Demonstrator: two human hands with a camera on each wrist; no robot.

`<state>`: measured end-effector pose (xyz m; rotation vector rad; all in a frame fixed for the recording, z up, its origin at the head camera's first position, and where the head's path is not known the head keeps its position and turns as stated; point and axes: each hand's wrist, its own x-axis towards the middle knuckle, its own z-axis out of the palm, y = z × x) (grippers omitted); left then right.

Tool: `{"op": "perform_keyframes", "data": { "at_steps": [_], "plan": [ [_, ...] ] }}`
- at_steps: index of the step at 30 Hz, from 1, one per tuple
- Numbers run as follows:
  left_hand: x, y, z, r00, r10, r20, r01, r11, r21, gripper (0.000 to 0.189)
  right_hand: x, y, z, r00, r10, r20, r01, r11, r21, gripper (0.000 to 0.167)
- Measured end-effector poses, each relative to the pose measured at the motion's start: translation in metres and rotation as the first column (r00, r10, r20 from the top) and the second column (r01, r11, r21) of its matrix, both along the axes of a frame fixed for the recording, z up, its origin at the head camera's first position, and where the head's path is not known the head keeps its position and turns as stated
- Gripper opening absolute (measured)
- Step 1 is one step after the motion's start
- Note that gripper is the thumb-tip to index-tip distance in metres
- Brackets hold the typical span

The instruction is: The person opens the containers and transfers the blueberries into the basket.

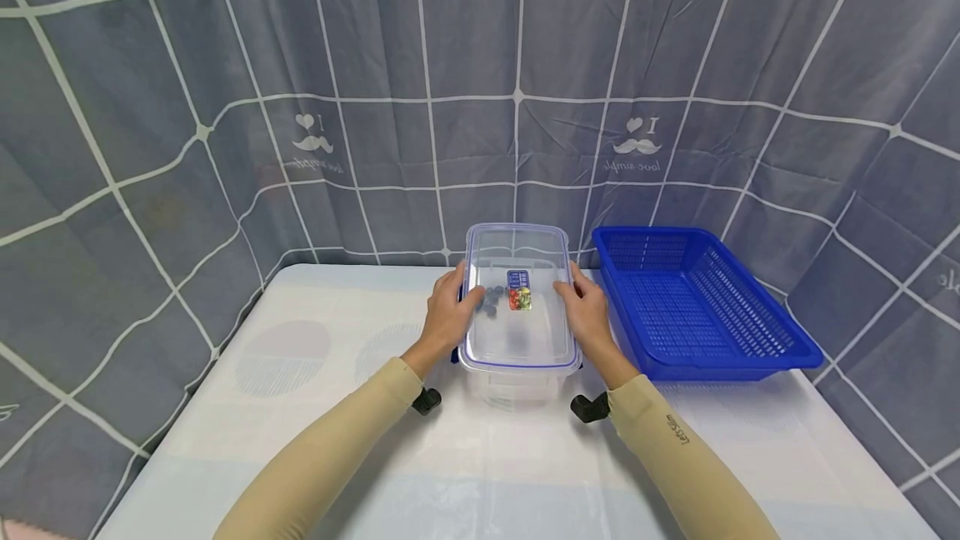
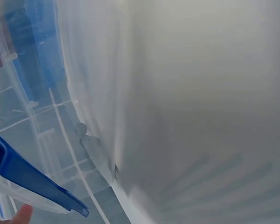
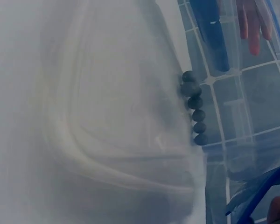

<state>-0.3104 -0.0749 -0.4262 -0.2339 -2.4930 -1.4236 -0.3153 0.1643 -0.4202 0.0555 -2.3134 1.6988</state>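
A clear plastic food container [image 1: 517,390] stands on the table in front of me, covered by a clear lid [image 1: 551,340] with a bluish rim. On the lid is a small coloured label [image 1: 519,290]. Several blueberries [image 1: 491,307] show through it; the right wrist view has them in a row [image 3: 198,114]. My left hand [image 1: 445,315] grips the left side, thumb over the lid's edge. Opposite it, my right hand [image 1: 588,315] holds the right side the same way. Blue side clips [image 2: 37,179] stick outward in both wrist views, and fingertips [image 3: 276,210] show near the right one.
A blue perforated plastic basket [image 1: 667,311] stands to the right, close by my right hand. The white patterned tablecloth [image 1: 315,423] covers the table. A grey curtain with white grid lines [image 1: 480,140] hangs behind and along both sides.
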Motion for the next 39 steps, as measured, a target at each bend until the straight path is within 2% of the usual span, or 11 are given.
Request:
{"op": "perform_keyframes", "data": {
  "at_steps": [4, 12, 18, 25, 32, 39],
  "plan": [
    [0.002, 0.000, 0.002, 0.999, 0.005, -0.037, -0.003, 0.999, 0.037, 0.072, 0.002, -0.001, 0.003, 0.999, 0.022, -0.029, -0.022, 1.000, -0.019, 0.059],
    [0.003, -0.002, 0.003, 0.995, 0.021, -0.095, -0.014, 0.997, 0.074, 0.072, 0.004, -0.004, 0.009, 0.999, -0.001, -0.048, 0.001, 1.000, 0.003, 0.057],
    [0.003, -0.009, 0.013, 0.993, 0.026, -0.119, -0.020, 0.998, 0.056, 0.071, 0.003, -0.011, 0.019, 0.996, -0.009, -0.086, 0.012, 0.999, 0.038, 0.057],
    [-0.001, -0.029, 0.030, 0.989, 0.018, -0.145, -0.020, 1.000, -0.008, 0.068, -0.003, -0.026, 0.035, 0.995, 0.000, -0.095, 0.008, 0.996, 0.086, 0.058],
    [-0.003, -0.049, 0.046, 0.996, 0.015, -0.083, -0.020, 0.997, -0.069, 0.069, -0.007, -0.044, 0.051, 0.995, -0.038, -0.091, 0.053, 0.984, 0.167, 0.059],
    [-0.005, -0.072, 0.057, 1.000, 0.021, -0.015, -0.023, 0.991, -0.131, 0.070, -0.014, -0.064, 0.065, 0.999, -0.013, -0.042, 0.023, 0.969, 0.247, 0.058]
  ]
}}
